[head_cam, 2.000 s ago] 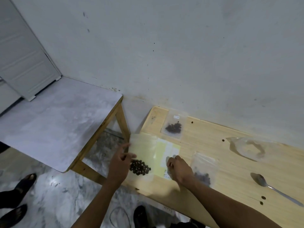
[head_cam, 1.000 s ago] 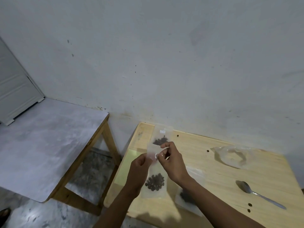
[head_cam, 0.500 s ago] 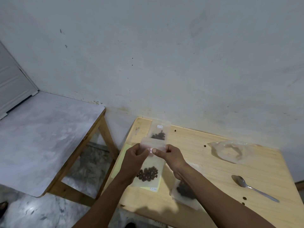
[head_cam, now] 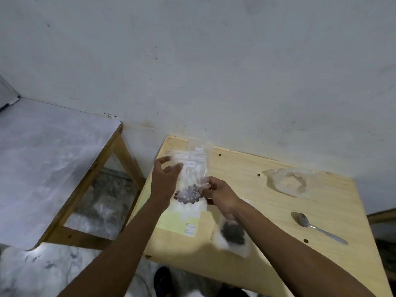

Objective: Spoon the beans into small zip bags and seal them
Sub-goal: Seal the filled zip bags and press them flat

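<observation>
A small clear zip bag with dark beans in its lower part hangs above the left end of the wooden table. My left hand grips the bag's upper left side. My right hand pinches its right edge, level with the beans. Another bean-filled zip bag lies on the table under my right forearm. A further bag lies at the far left corner, mostly hidden behind the held one. A metal spoon rests on the right side of the table.
A crumpled empty clear plastic bag sits at the back right. A yellow-green sheet lies beneath the held bag. A few loose beans dot the table. A grey-topped wooden table stands to the left. The wall is close behind.
Both hands lifted the bean bag off the table and held its top edge; now my right hand has slid down to the bag's right side and the bag sits further back.
</observation>
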